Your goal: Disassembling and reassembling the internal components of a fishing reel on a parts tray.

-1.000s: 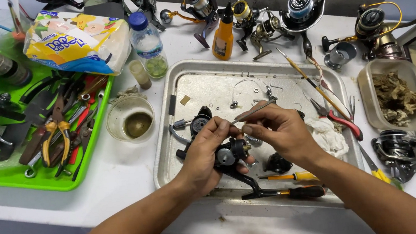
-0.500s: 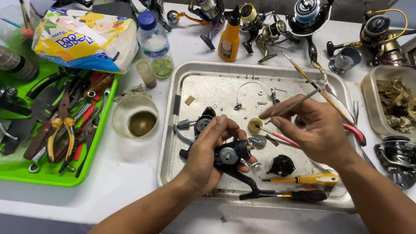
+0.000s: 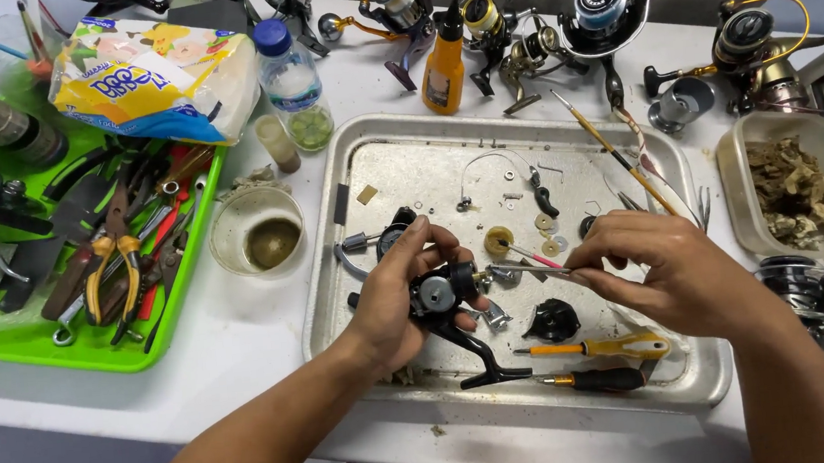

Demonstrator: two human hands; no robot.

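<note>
Both my hands are busy over the metal tray — left hand grips the black reel body, right hand pinches thin silver tweezers touching it.

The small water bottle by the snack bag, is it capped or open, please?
Capped: the water bottle stands upright with its blue cap on, beside the snack bag.

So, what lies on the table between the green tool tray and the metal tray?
In the head view, a clear round cup holding brownish residue stands there.

Yellow-white printed packet above green tray.
</note>
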